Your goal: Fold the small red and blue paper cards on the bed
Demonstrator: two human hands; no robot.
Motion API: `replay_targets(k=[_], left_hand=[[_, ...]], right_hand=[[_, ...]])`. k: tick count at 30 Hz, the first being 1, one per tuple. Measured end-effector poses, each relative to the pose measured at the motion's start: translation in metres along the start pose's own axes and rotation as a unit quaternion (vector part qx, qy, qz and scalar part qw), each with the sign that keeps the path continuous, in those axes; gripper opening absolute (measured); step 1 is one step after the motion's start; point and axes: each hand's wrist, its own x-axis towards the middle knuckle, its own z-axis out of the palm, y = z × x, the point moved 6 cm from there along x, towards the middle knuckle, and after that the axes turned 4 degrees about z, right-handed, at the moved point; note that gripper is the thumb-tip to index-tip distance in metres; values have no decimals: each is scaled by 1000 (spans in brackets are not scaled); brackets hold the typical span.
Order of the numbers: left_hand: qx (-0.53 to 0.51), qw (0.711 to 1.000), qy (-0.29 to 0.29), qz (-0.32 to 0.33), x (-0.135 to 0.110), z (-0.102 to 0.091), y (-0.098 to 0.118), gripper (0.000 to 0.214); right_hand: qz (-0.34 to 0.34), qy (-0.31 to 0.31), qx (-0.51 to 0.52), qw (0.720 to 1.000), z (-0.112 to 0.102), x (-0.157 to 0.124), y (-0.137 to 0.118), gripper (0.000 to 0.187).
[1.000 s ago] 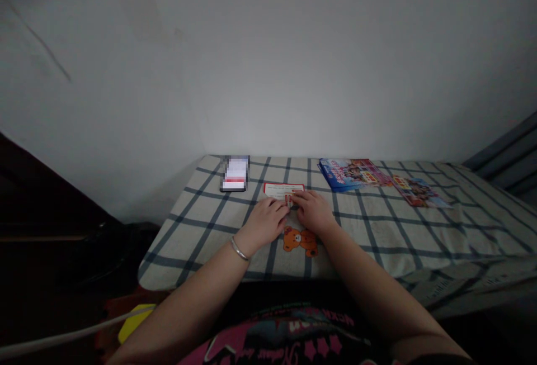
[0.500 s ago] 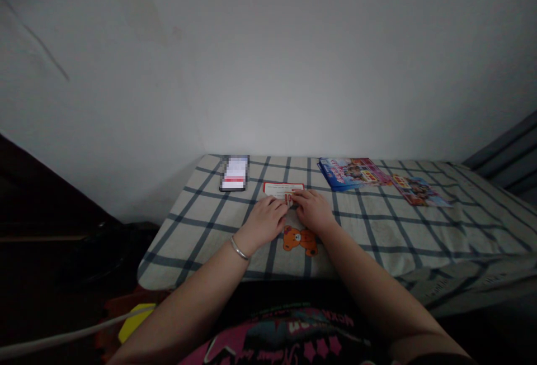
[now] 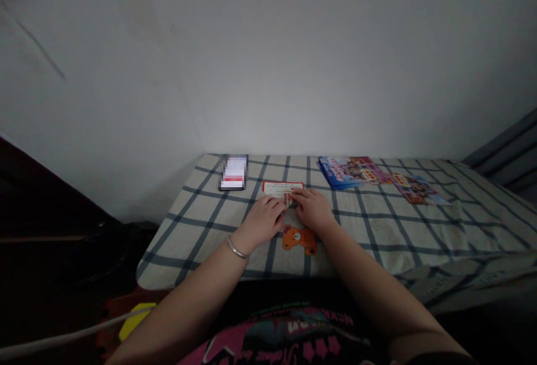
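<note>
A small white card with a red border lies on a checked cloth over a table by the wall. My left hand and my right hand rest side by side on the cloth just in front of the card. Their fingertips meet at the card's near edge and pinch a small red and white piece there. A silver bangle is on my left wrist. An orange teddy bear print shows on the cloth between my wrists.
A phone with a lit screen lies at the back left of the table. A blue picture booklet and a second colourful leaflet lie at the back right. A yellow object and a white cable sit low on the left.
</note>
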Motion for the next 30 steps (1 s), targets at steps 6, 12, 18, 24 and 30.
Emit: replay_targets(k=[6,12,18,24,30], left_hand=[[-16,1000,12,-8,-1,1,-3,25],[-16,1000,2,5,0,1,-3,28],[-22,1000,2,9,0,2,-3,26],[-25,1000,5,5,0,2,-3,26],[-39,999,9,2,-1,3,-5,28]], right_hand=[[30,11,-16,999,1,1,3,43],[85,31,-27,996,5,3,14,46],[32,42,-14,999,6,3,14,41],[-36,45,20,998,4,1,5,39],[-22,51,23,998,3,2,5,38]])
